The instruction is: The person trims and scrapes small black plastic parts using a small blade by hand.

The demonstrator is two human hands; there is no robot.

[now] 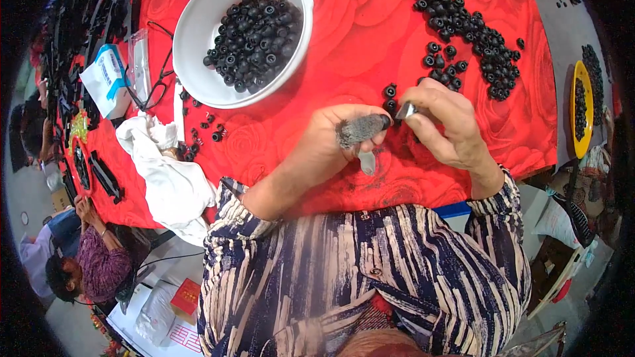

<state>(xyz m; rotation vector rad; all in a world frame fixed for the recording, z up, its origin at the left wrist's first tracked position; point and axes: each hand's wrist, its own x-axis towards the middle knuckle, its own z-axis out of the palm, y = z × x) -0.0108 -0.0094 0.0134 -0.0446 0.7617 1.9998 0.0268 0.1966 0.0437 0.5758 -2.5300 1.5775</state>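
My striped sleeves bend inward over the red tabletop. My left hand pinches a grey-tipped tool; my right hand curls around a small metal piece, beside loose black caps, below the white bowl.

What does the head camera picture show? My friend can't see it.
Two hands work over a red rose-patterned cloth: the left hand holds a grey fuzzy piece, the right hand a small metal tool. Nearby, a white bowl holds small black rings.
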